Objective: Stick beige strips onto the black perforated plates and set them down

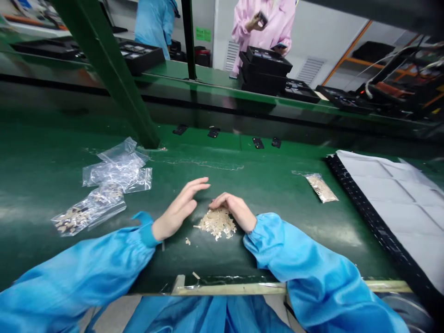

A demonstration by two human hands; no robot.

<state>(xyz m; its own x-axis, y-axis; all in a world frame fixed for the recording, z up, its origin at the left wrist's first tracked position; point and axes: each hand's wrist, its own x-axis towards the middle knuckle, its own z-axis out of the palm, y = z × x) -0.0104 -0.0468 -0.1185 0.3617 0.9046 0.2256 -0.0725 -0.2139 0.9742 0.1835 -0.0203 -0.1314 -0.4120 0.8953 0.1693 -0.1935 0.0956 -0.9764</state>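
A loose heap of small beige pieces [218,224] lies on the green tabletop [277,185] in front of me. To the left of the heap, my left hand [178,209] is held with its fingers stretched out and nothing in it. My right hand [236,209] curves over the heap's upper right side, fingers together and bent at its top; whether they pinch any pieces is hidden. One small piece [188,241] lies apart, below my left hand.
Clear plastic bags [118,169], some with pieces [74,218], lie left. A filled bag [321,188] and a white-lined black tray [391,194] are right. Small black parts [258,143] lie beyond my hands. Two people stand behind the shelf [215,88].
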